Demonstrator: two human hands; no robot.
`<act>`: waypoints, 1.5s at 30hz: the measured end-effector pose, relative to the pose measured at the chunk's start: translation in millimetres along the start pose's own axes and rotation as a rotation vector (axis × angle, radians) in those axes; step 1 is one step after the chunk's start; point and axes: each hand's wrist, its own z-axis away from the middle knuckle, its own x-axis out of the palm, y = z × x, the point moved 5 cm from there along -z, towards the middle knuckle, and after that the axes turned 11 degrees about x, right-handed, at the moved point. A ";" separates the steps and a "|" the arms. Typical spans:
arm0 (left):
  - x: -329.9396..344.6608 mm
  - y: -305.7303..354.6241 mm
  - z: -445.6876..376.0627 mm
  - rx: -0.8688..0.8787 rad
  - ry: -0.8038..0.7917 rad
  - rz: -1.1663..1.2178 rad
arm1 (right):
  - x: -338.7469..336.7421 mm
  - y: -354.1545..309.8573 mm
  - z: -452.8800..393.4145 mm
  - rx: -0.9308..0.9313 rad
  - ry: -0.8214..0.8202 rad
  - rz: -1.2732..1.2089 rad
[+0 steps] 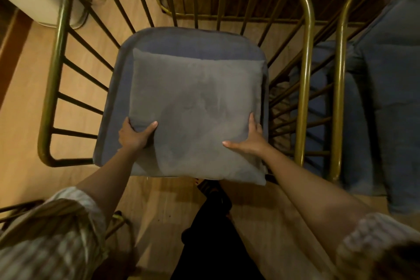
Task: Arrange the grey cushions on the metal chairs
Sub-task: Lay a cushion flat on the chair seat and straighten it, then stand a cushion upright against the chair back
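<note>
Cushion [195,107] on chair [304,52], centre frame.
Left hand [134,135] and right hand [250,141] each clamp 1 near side edge; looks soft, light, so grip edges.

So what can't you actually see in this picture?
- Head view: most of the chair seat, covered by the grey cushion.
- Fingers of the left hand and right hand, tucked under the cushion's edges.
- The next chair on the right, cut off by the frame edge and blurred.
</note>
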 end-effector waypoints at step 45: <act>464.8 408.7 318.8 -0.226 -0.504 0.407 | -510.0 446.1 45.9 0.144 0.371 -0.766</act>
